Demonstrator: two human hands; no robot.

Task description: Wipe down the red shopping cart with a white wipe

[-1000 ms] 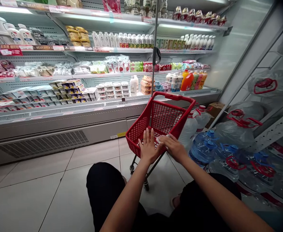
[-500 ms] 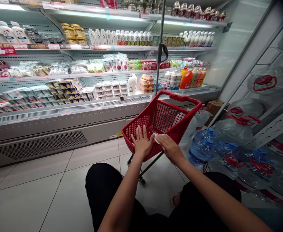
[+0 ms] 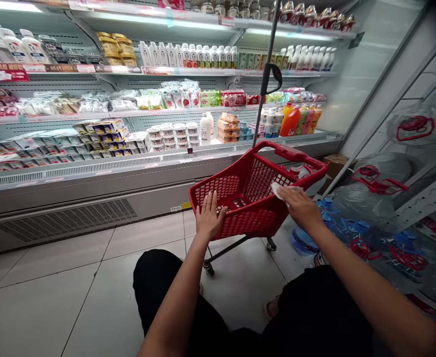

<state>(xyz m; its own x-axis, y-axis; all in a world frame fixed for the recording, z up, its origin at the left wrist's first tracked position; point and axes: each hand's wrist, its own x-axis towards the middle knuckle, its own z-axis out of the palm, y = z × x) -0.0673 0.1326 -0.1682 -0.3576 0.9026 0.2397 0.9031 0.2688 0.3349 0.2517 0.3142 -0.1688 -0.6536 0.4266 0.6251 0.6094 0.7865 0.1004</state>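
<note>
A small red plastic shopping cart (image 3: 247, 218) on wheels stands on the tiled floor in front of me. My left hand (image 3: 208, 218) rests on its near left rim, fingers stretched upward and apart. My right hand (image 3: 299, 206) presses a white cloth (image 3: 277, 190) onto the right rim, fingers laid flat over it. My knees in black trousers show at the bottom of the view.
A long refrigerated shelf unit (image 3: 91, 168) with dairy packs, bottles and juice runs across the back. Large water jugs (image 3: 351, 238) with red and blue caps are stacked at the right, close to the cart. A thin pole (image 3: 264, 84) rises from the cart.
The cart has turned, its far end swinging right. My right hand with the cloth slid from the near rim along to the right rim. My left hand stayed on the near left rim.
</note>
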